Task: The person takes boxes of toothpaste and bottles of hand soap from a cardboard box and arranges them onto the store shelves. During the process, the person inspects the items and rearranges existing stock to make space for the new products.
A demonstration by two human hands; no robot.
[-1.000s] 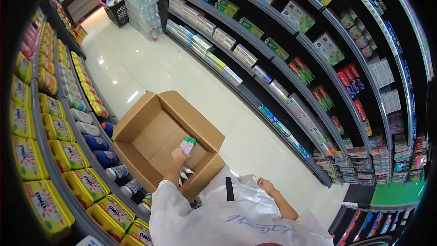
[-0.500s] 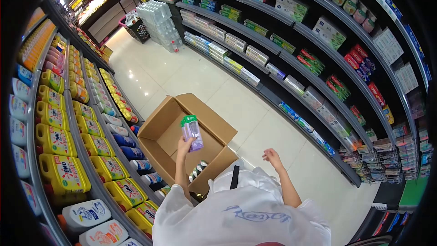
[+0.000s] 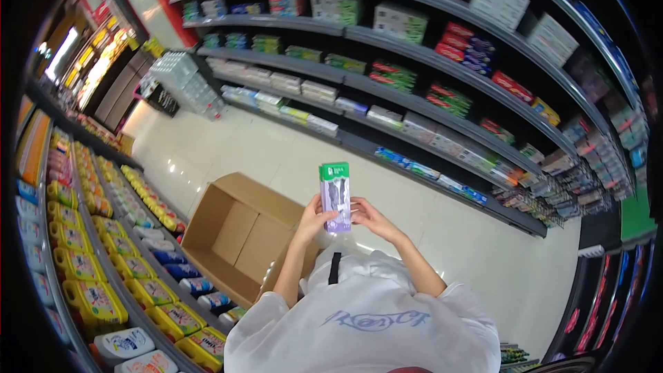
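A green and purple package [image 3: 335, 193] is held upright in front of my chest. My left hand [image 3: 318, 219] grips its lower left side. Against its right edge, my right hand [image 3: 369, 217] has its fingers curled, touching the lower part. Just left of my hands, an open cardboard box [image 3: 238, 235] stands on the floor, its inside partly visible; its near side is partly hidden by my left arm.
Shelves of toothpaste boxes [image 3: 392, 77] run along the far side of the aisle. On the left, a shelf holds yellow detergent bottles [image 3: 94, 301]. Wrapped clear bottles [image 3: 186, 83] are stacked at the back, beside a dark basket [image 3: 158, 95].
My left hand has lifted the package out from over the box and moved it right. My right hand has come in to its side. The view has turned toward the toothpaste shelves.
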